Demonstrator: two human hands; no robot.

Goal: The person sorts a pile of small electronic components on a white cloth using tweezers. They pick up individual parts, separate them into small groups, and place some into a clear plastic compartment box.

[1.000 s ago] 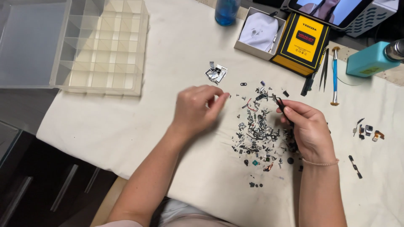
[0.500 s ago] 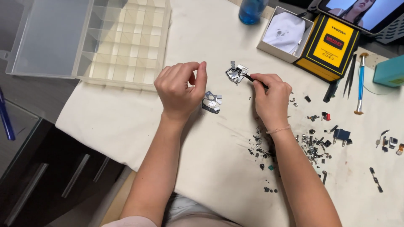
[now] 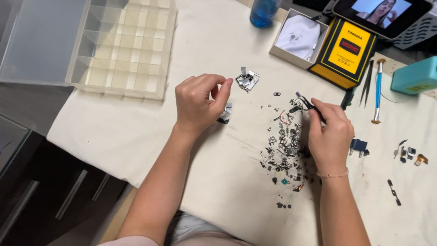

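Note:
My right hand grips black tweezers, their tips at the top of a scattered pile of tiny screws and metal parts on the white cloth. My left hand hovers with thumb and forefinger pinched together; I cannot tell whether anything is between them. A small heap of silver metal plates lies just right of that hand. Another heap of silver plates sits a little beyond it.
A clear plastic compartment box stands open at the back left. A blue bottle, a white box, a yellow-and-black case, a teal dispenser and hand tools line the back. Small components lie at right.
My right hand has moved with the tweezers from the far heap of silver plates back to the pile of tiny parts. My left hand stayed near the nearer plates.

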